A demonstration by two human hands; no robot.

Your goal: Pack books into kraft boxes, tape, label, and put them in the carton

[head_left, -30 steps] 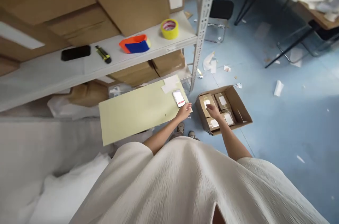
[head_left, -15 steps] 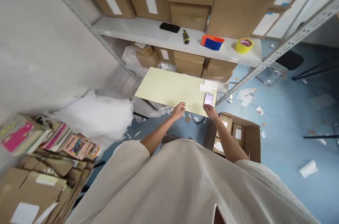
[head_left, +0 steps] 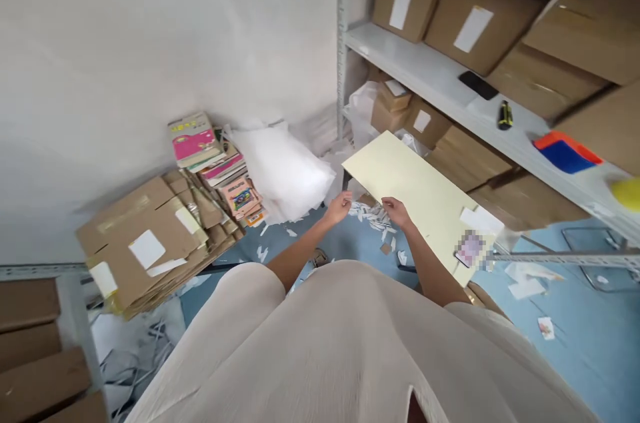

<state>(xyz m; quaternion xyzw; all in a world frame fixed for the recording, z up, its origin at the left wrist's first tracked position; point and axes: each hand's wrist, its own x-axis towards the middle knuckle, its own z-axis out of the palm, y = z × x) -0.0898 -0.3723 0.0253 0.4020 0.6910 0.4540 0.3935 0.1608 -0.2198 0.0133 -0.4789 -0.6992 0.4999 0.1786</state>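
Pale-yellow rectangular table (head_left: pixel 415 186), likely stiff, best held by its edge, stands near my left hand (head_left: pixel 339 207) and right hand (head_left: pixel 397 212), grip unclear.

On your right, a grey metal shelf (head_left: pixel 430 73) is supporting labelled cardboard cartons (head_left: pixel 473 20). Ahead of these, a black rectangular slab (head_left: pixel 479 85), a black-and-yellow utility knife (head_left: pixel 505 115), an orange-and-blue band (head_left: pixel 567 152) and a blurred yellow roll (head_left: pixel 628 194) are resting in a row. On your left, flattened cartons (head_left: pixel 120 226) are lying stacked beside piled books (head_left: pixel 193 145), near the wall (head_left: pixel 175 43). At your lower left, a second rack (head_left: pixel 73 306) is holding brown boxes (head_left: pixel 40 376). At far right, a printed paper scrap (head_left: pixel 546 328) is lying on the blue floor (head_left: pixel 575 370).
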